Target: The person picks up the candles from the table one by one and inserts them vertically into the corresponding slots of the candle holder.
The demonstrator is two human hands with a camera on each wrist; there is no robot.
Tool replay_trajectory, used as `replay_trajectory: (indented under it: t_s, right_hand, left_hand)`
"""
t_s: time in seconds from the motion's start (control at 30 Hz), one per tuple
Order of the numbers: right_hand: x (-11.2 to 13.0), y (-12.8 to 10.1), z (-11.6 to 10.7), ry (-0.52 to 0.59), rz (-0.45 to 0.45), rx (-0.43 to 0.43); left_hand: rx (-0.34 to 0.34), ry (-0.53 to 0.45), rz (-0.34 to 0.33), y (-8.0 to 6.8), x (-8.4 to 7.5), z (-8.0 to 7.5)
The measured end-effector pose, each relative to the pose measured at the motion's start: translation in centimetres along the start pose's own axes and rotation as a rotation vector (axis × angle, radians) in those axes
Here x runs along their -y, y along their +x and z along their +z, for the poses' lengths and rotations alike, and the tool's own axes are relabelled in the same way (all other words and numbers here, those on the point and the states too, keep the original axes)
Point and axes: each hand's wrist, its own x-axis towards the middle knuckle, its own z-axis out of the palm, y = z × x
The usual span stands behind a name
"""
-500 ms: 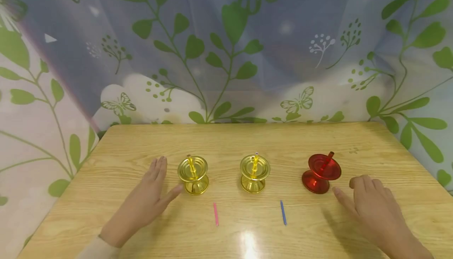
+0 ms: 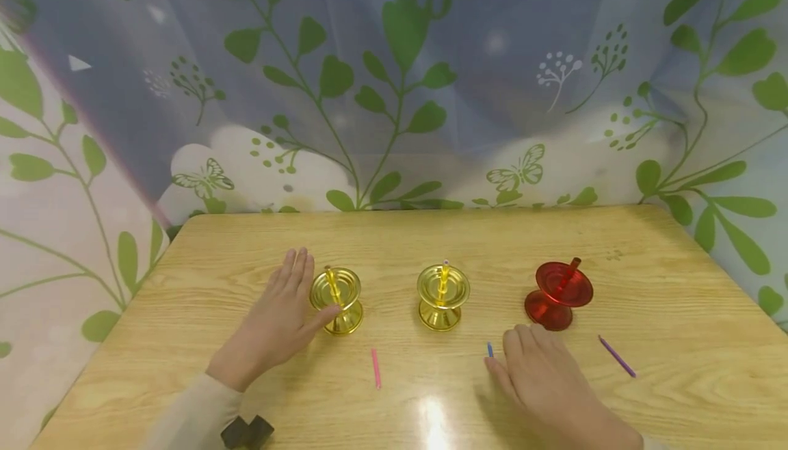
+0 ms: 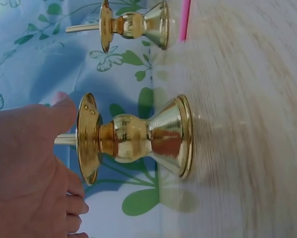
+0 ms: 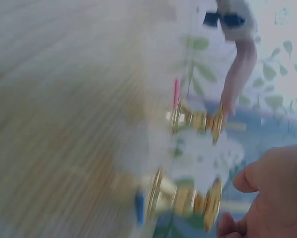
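Observation:
My left hand (image 2: 277, 316) is beside the left gold candle holder (image 2: 346, 319), fingers straight, its thumb overlapping the holder in the head view. In the left wrist view the thumb is right at the dish rim. My right hand (image 2: 544, 375), fingers loosely bent, hovers over a thin blue stick (image 2: 490, 349), hiding most of it. Nothing shows between thumb and fingers in the blurred right wrist view. A second gold candle holder (image 2: 440, 316) stands in the middle. At the right, a red candle holder (image 2: 548, 310) stands behind my right hand. Each holder has an upright tube in its dish.
A thin pink stick (image 2: 376, 369) lies in front of the gold holders, and a purple stick (image 2: 617, 357) right of my right hand. All stand or lie on a wooden table (image 2: 394, 238). A leaf-patterned curtain (image 2: 462, 94) hangs behind it.
My right hand has moved left, from beside the red holder to over the blue stick, uncovering the purple stick. My left hand has shifted right and away from me, closer to the left gold holder.

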Motion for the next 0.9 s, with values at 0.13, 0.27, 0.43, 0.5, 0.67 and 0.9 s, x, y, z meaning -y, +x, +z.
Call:
replay_trajectory:
  t_s: [0.13,0.27,0.43,0.5,0.67,0.9]
  right_hand:
    - [2.6,1.7,0.5,-0.006,-0.020,0.122]
    - [5.0,3.5,1.4,-0.029,-0.054,0.188]
    - [7.5,5.3,2.5,0.001,-0.060,0.317]
    - [8.5,5.9,2.9,0.008,-0.045,0.385]
    - [10.7,7.4,3.5,0.005,-0.011,0.490]
    - [12.3,8.8,4.3,0.026,0.028,0.500]
  left_hand:
    - [0.017,-0.005,-0.007,0.4,-0.3,0.1]
    - [0.024,-0.010,-0.019,0.6,-0.5,0.0]
    - [0.030,-0.034,-0.029,0.5,-0.9,0.1]
    - [0.030,-0.043,-0.034,0.4,-0.9,0.2]
    - [0.022,-0.039,-0.042,0.1,-0.8,0.5]
    - [0.015,-0.046,-0.054,0.2,-0.8,0.5]
